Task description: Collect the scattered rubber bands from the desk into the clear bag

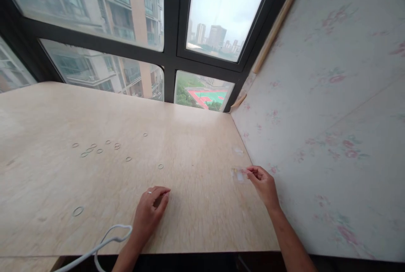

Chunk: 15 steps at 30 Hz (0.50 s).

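Note:
My left hand (151, 208) rests low over the stone-patterned surface, thumb and index fingertips pinched together. Whatever is between them, if anything, is too small to name. At the right, my right hand (263, 185) also has its fingertips in a pinch, at the right edge of a small clear plastic box (239, 175). What that pinch holds cannot be made out. Behind the box lies another small clear piece (238, 150), faint against the surface. Several thin greenish rings lie to the left; the closest to my left hand is a single ring (161, 166).
Another ring (78, 211) lies at the front left, near a white cable (104, 242) looping up by my left forearm. The pale sill (202, 217) ends at a dark-framed window (171, 52). A flowered wall (316, 116) rises close beside my right hand.

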Tool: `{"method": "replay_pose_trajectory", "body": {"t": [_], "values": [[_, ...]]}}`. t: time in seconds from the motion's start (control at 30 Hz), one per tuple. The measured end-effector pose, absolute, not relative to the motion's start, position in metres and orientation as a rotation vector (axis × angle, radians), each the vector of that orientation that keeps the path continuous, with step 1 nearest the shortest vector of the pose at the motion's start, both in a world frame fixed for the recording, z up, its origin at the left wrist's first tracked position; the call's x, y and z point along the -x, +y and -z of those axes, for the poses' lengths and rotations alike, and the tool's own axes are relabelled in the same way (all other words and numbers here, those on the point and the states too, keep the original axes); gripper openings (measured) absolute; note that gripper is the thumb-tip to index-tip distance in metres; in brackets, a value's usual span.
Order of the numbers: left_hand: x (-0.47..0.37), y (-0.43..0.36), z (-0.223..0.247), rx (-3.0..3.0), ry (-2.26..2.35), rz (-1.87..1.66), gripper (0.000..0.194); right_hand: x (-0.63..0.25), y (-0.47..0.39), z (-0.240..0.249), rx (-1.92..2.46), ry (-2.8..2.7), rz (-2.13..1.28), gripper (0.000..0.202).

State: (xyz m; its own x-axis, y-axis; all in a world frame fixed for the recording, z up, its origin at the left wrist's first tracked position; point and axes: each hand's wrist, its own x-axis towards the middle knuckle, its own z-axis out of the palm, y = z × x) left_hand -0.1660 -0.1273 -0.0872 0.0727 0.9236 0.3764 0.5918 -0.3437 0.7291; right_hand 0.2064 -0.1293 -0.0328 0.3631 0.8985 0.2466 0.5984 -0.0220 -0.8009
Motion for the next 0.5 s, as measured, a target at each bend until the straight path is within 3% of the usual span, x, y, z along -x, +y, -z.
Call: {"method": "replay_pose_trajectory", "body": {"t": [0.17, 0.33, 0.5], "values": [[0.165, -0.128, 0.086, -1.988, 1.521, -1.139, 0.022, -0.208, -0.13, 0.034, 1.632, -1.634, -0.219, 0.026], [0.164, -0.129, 0.084, -1.985, 1.539, -1.114, 0.02, -0.195, -0.139, 0.039, 1.525, -1.586, -0.078, 0.022], [0.167, -0.128, 0.076, -1.87, 1.492, -1.086, 0.021, -0.171, -0.16, 0.062, 1.423, -1.782, -0.247, 0.022]]}}
